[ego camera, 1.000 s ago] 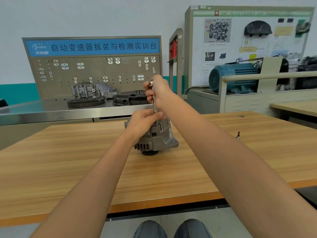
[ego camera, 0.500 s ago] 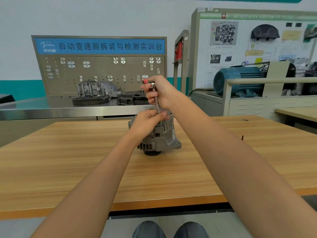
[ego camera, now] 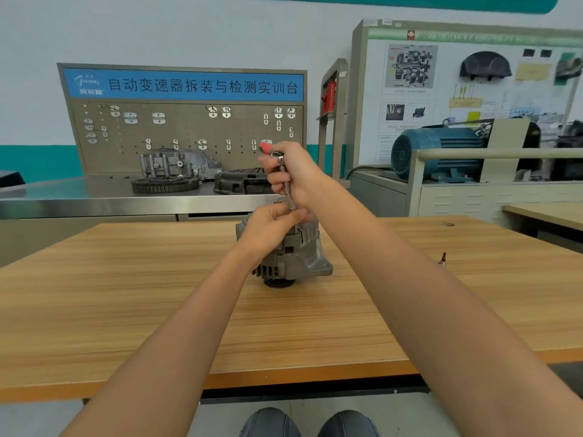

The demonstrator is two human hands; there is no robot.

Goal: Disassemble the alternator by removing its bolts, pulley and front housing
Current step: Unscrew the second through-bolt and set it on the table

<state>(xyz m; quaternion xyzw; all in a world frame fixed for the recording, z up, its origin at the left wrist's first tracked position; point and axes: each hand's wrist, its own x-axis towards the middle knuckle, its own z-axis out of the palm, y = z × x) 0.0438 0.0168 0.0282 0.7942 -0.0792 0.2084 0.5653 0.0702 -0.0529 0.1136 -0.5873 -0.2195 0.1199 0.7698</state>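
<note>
A grey alternator [ego camera: 303,260] stands on the wooden table [ego camera: 126,294] with its black pulley [ego camera: 279,283] underneath. My right hand [ego camera: 296,171] grips a metal socket driver [ego camera: 286,184] with a red end, held nearly upright above the alternator's top. My left hand [ego camera: 271,227] rests on top of the alternator, and its fingers pinch the lower end of the driver's shaft. The bolt under the tool is hidden by my fingers.
A small loose bolt or bit [ego camera: 443,258] stands on the table at the right. Behind the table is a steel bench [ego camera: 94,200] with a gear ring [ego camera: 165,184], gearbox parts and a pegboard. A blue motor [ego camera: 438,152] sits on a cabinet at the right.
The driver's red end has swung round toward the left in my right hand. My left hand stays on the alternator at the shaft. The camera has tilted a little.
</note>
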